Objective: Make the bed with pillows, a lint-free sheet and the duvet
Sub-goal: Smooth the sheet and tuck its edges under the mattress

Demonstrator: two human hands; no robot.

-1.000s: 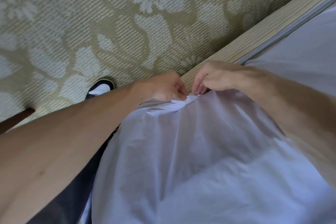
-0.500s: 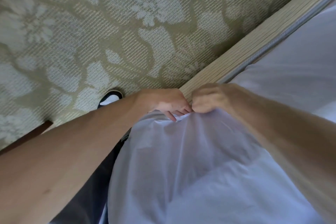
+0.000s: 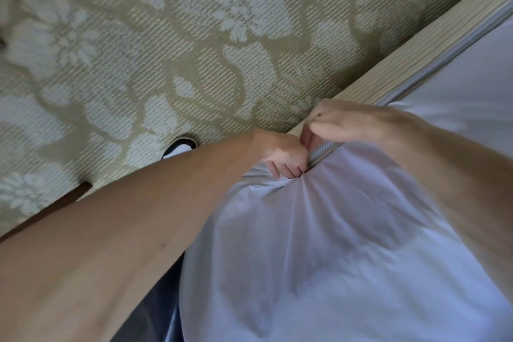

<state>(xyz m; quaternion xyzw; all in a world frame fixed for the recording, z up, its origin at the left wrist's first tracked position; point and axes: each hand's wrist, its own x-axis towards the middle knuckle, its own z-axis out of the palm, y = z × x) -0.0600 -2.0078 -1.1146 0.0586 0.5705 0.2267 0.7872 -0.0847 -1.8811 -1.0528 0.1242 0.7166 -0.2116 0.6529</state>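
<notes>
L hand [image 3: 280, 155] & R hand [image 3: 341, 122] bare. L forearm [image 3: 138, 216] & R forearm [image 3: 458, 175] bare too, far as view goes. Tiny dark fleck on L forearm. Dark navy trousers [image 3: 155, 311], plain. One shoe [image 3: 180, 148]: white top, black rim round toe.

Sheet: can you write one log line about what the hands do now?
step: fitting sheet | left hand: grips bunched sheet | right hand: grips sheet at mattress edge | mattress edge: bare between hands
</notes>
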